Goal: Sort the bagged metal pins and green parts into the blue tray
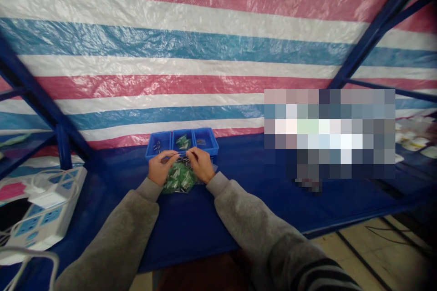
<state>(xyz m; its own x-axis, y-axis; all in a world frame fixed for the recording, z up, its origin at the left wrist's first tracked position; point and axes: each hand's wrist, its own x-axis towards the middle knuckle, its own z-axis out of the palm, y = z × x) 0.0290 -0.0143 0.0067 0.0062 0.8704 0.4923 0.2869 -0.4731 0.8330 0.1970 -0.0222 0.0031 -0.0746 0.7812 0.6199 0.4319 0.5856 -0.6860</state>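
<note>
My left hand [161, 166] and my right hand [202, 163] meet over the table, fingers and thumbs pinched toward each other. A thin, pale strip or edge spans the gap between the fingertips; it is too small to name. Below them lies a pile of small clear plastic bags with green contents [180, 178]. Several small dark pieces show between the hands. Just behind stand blue bins [205, 146] in a row of three. Small metal-looking pieces [157, 146] are in the left bin, green bags [183, 141] in the middle, and a little dark item [200, 142] in the right.
Blue sheeting covers the table [246, 191]. At left lies a white power strip [63, 218] with blue sockets and white cables. A striped tarp [191, 45] hangs behind, between blue metal posts [372, 32]. The area at right is pixelated; pale items lie beyond it.
</note>
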